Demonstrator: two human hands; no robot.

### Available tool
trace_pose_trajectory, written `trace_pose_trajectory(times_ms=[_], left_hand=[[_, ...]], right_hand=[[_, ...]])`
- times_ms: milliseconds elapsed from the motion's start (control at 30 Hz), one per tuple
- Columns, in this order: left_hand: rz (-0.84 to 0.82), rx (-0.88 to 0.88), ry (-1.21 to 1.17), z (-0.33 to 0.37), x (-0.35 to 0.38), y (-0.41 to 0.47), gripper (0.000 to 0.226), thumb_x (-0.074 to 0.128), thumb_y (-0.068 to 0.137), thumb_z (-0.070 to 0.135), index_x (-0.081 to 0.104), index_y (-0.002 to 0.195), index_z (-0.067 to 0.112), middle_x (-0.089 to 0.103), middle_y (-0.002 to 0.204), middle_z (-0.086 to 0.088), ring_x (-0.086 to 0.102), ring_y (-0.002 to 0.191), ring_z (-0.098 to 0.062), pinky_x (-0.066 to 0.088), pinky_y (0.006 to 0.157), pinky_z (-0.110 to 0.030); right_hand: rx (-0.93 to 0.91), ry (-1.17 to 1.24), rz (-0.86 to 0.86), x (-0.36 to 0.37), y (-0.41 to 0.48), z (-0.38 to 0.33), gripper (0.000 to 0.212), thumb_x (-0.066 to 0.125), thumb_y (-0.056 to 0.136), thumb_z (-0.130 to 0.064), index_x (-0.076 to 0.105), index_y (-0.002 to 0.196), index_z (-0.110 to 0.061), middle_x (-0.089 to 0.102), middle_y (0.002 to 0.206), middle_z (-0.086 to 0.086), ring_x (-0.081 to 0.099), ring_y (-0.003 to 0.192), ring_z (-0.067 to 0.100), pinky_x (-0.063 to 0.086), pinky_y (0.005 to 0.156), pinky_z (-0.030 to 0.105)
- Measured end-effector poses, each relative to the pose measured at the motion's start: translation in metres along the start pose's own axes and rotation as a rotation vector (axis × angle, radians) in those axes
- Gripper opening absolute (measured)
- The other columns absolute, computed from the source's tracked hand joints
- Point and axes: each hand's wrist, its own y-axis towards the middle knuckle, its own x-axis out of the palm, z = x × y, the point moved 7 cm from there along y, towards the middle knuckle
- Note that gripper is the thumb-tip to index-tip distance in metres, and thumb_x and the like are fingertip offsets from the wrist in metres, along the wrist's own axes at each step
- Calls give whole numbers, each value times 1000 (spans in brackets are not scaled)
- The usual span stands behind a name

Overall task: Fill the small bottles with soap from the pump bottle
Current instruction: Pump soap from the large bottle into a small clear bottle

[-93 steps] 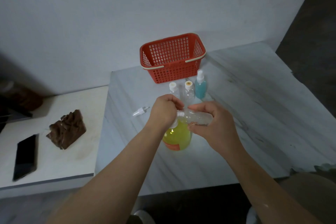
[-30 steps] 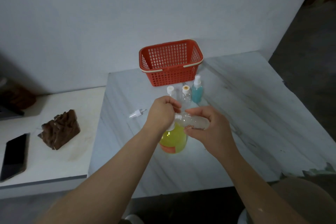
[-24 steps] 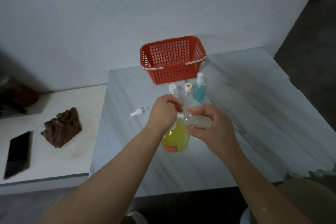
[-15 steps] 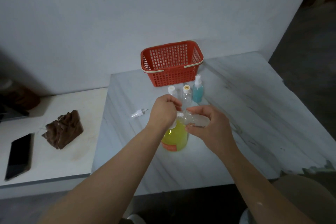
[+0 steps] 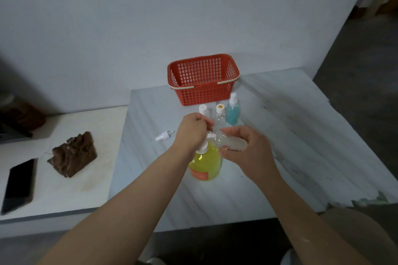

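A pump bottle [image 5: 205, 164] of yellow soap with an orange label stands mid-table. My left hand [image 5: 191, 131] is closed over its white pump head. My right hand [image 5: 245, 148] holds a small clear bottle [image 5: 231, 143] on its side, its mouth against the pump spout. Behind stand a clear bottle with a white cap [image 5: 202, 109], a clear bottle with an orange-marked cap [image 5: 220, 115] and a blue spray bottle [image 5: 233, 109]. A loose white spray cap [image 5: 163, 135] lies to the left.
A red plastic basket [image 5: 203, 89] sits at the back of the marble table [image 5: 290, 135], near the wall. On the lower white surface to the left lie a brown crumpled cloth [image 5: 72, 155] and a black phone [image 5: 20, 185].
Both hands stay on the pump bottle and the small clear bottle. Only the camera view shifts slightly; nothing on the table has moved.
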Motion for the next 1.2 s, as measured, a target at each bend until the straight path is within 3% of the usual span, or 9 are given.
trace_pose_trajectory(times_ms=[233, 767, 900, 967, 1100, 1200], left_hand=[[-7, 17, 28, -3, 5, 2, 38, 31, 77, -10, 62, 70, 11, 65, 80, -13, 60, 80, -26, 52, 85, -42], [7, -10, 56, -2, 6, 2, 36, 32, 81, -7, 61, 69, 12, 64, 76, -8, 61, 82, -24, 52, 86, -41], [-8, -37, 27, 1, 4, 3, 33, 38, 83, -6, 61, 67, 13, 63, 71, -5, 61, 79, -23, 51, 86, -39], [-22, -32, 6, 2, 3, 2, 32, 40, 83, -7, 60, 69, 12, 63, 70, -6, 60, 75, -21, 52, 81, -35], [-65, -32, -97, 4, 1, -5, 28, 41, 85, -9, 60, 75, 9, 62, 75, -7, 55, 66, -12, 48, 51, -15], [-62, -40, -129, -1, 0, -7, 28, 42, 84, -9, 61, 75, 9, 63, 76, -8, 55, 66, -12, 46, 55, -16]], right_hand=[[0, 0, -6, 2, 4, 5, 44, 84, 59, -7, 68, 96, -26, 67, 96, -10, 61, 91, 6, 48, 78, 22], [-9, 1, 26, 2, 2, 5, 50, 84, 59, -7, 60, 86, -43, 66, 96, -11, 62, 91, 7, 50, 80, 25], [-17, -10, 26, 2, 2, 1, 47, 83, 60, -8, 62, 90, -38, 67, 97, -10, 62, 92, 7, 49, 80, 25], [-16, -8, 20, 1, 1, 0, 47, 83, 60, -8, 62, 90, -38, 67, 98, -10, 62, 93, 7, 48, 79, 22], [-3, -3, -5, 2, -1, 0, 45, 84, 61, -9, 64, 93, -34, 67, 97, -11, 61, 92, 5, 44, 74, 15], [4, -11, -7, 2, -1, 0, 44, 83, 61, -9, 66, 95, -31, 66, 96, -14, 60, 90, 0, 41, 72, 11]])
